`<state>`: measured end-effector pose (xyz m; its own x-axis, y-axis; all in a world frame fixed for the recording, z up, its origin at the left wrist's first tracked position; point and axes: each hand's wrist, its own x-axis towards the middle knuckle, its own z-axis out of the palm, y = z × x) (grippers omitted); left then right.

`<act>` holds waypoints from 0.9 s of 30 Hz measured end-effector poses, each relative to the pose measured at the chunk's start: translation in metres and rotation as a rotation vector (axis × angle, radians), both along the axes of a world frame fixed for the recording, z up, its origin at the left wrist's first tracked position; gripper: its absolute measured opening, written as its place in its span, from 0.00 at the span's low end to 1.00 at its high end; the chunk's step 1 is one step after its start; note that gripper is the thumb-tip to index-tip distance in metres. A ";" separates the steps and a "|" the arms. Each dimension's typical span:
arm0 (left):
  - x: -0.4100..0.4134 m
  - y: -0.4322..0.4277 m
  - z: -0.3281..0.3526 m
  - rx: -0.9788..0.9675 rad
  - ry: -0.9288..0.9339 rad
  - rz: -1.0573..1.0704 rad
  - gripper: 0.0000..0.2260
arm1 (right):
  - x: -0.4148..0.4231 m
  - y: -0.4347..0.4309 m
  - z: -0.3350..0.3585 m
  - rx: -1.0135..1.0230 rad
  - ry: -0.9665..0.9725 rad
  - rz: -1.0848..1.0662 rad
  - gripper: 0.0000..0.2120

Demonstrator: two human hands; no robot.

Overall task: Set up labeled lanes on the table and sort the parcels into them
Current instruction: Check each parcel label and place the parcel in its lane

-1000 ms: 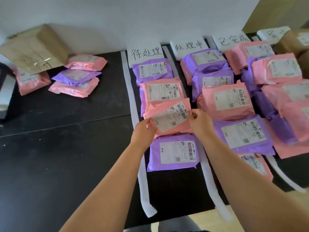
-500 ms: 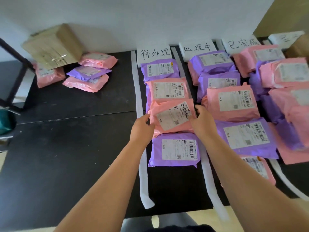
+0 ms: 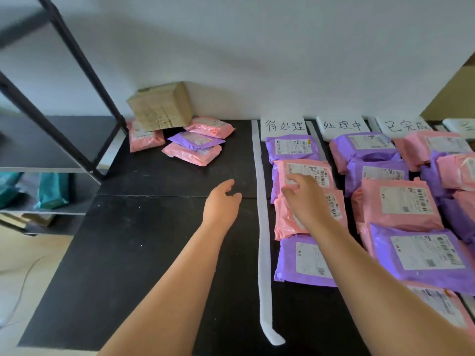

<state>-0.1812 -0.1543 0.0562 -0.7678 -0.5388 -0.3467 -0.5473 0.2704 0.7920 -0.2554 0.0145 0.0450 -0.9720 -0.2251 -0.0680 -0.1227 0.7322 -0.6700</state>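
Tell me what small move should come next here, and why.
Probably reach the left hand to the unsorted pile of parcels beside the cardboard box. Both hands hold nothing; the left is over bare table left of the white strip, pointing toward that pile, while the right hand is over a pink parcel lying in the first lane.

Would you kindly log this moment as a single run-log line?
left hand: open, over table | right hand: open, over pink parcel, first lane | unsorted parcels: far left
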 end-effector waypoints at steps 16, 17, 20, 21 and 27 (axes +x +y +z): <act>0.052 -0.240 0.005 -0.106 0.024 -0.052 0.20 | 0.068 -0.233 0.006 0.072 -0.033 0.005 0.19; 0.051 -0.248 0.003 -0.116 0.018 -0.074 0.20 | 0.069 -0.240 0.005 0.085 -0.032 0.002 0.19; 0.040 -0.263 -0.002 -0.128 0.010 -0.119 0.19 | 0.062 -0.258 0.003 0.124 -0.019 -0.008 0.18; 0.035 -0.266 -0.004 -0.130 0.009 -0.127 0.19 | 0.057 -0.262 0.001 0.142 -0.009 -0.012 0.18; 0.004 -0.268 -0.021 -0.120 0.006 -0.126 0.18 | 0.003 -0.285 -0.019 0.233 0.033 0.027 0.16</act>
